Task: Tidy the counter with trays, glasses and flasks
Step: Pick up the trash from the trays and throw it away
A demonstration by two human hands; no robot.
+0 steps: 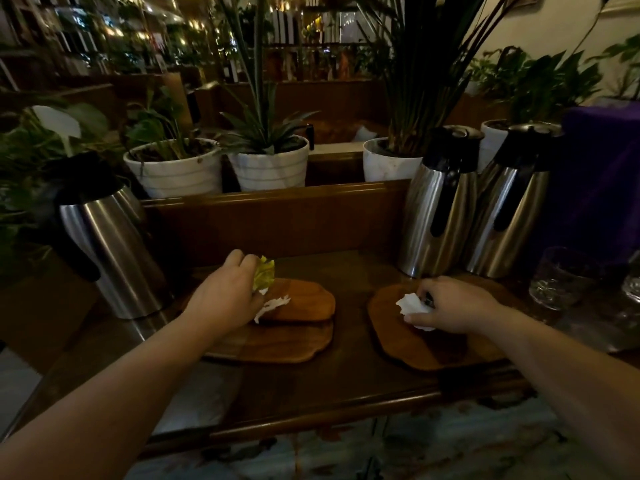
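Observation:
Two wooden trays lie stacked at centre left: a smaller one (301, 299) on a larger one (287, 344). A third wooden tray (440, 351) lies to the right. My left hand (225, 296) is closed on a yellow-green wrapper (264, 276) and a scrap of white tissue (273, 304) over the stacked trays. My right hand (453, 304) grips a crumpled white tissue (412, 306) on the right tray. One steel flask (114, 251) stands at the left, and two flasks (436, 206) (509, 206) stand at the right. Glasses (561, 278) sit at the far right.
The dark wooden counter (346, 382) has a raised back ledge (277, 202). Behind it stand white plant pots (175, 171) (270, 164) (388, 161). A purple cloth-covered block (602, 181) rises at the right, with another glass (632, 282) at the frame edge.

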